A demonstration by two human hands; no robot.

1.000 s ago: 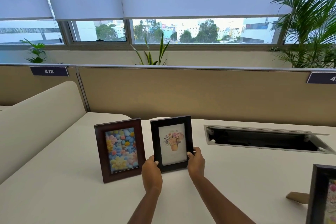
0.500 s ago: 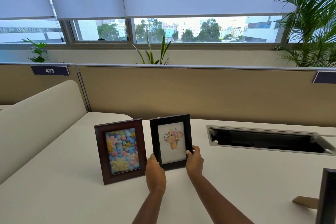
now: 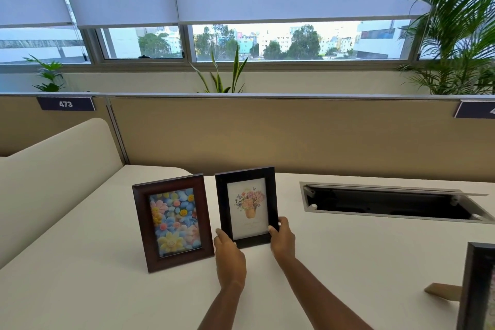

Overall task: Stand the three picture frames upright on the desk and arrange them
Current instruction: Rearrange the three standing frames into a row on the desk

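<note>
A black frame (image 3: 246, 174) with a flower-pot picture stands upright at the middle of the white desk (image 3: 80, 297). My left hand (image 3: 229, 257) grips its lower left corner and my right hand (image 3: 282, 240) its lower right corner. Just to its left, a brown wooden frame (image 3: 142, 228) with colourful smiling flowers stands upright on its own, leaning back slightly. A third dark frame (image 3: 472, 286) stands at the right edge of the view, cut off, with its tan back stand (image 3: 443, 291) showing.
An open rectangular cable slot (image 3: 388, 202) is sunk into the desk behind and right of the black frame. A beige partition (image 3: 267, 134) runs along the desk's back, a cream divider (image 3: 51, 169) along its left. Plants stand under the windows.
The black frame has stayed in both hands and now sits a little straighter beside the brown frame. My view has shifted slightly, showing more of the third frame than half a second ago.
</note>
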